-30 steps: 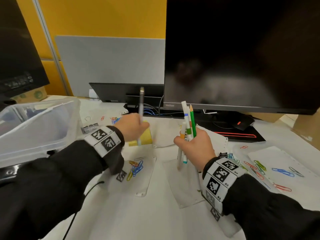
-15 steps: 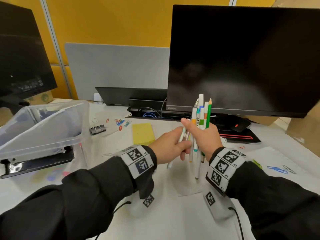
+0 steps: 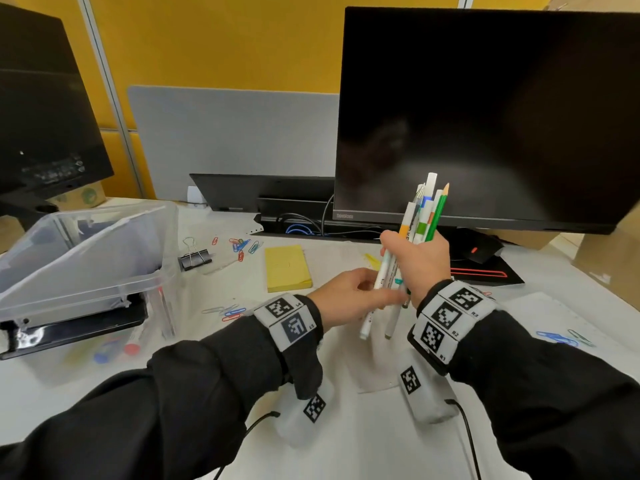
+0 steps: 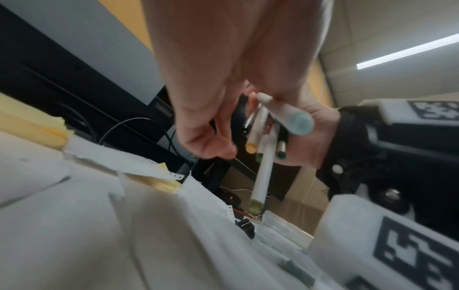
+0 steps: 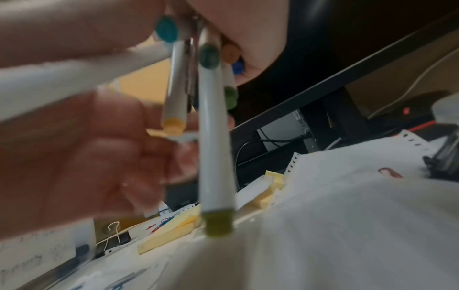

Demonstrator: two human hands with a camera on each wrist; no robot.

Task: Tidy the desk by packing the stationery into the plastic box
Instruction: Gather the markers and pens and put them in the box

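Observation:
My right hand point(image 3: 417, 263) grips a bundle of pens, markers and a green pencil point(image 3: 424, 216) upright above the desk, in front of the monitor. My left hand point(image 3: 356, 294) reaches in from the left and holds a white marker point(image 3: 372, 306) low against the bundle, thumb on top and fingers beneath. In the left wrist view the marker ends point(image 4: 263, 157) hang down between both hands. In the right wrist view the same markers point(image 5: 214, 137) point at the desk, blurred. The clear plastic box point(image 3: 104, 271) stands at the far left with its lid tilted inside.
A yellow sticky-note pad point(image 3: 285, 268), a black binder clip point(image 3: 194, 259) and loose paper clips point(image 3: 242, 244) lie between the box and my hands. More clips point(image 3: 557, 337) lie at the right. A monitor point(image 3: 485, 116) and a mouse point(image 3: 479, 251) stand behind.
My left hand carried a pen from above the sticky notes across to the right hand's bundle. The right hand lifted the bundle off the desk and tilted it.

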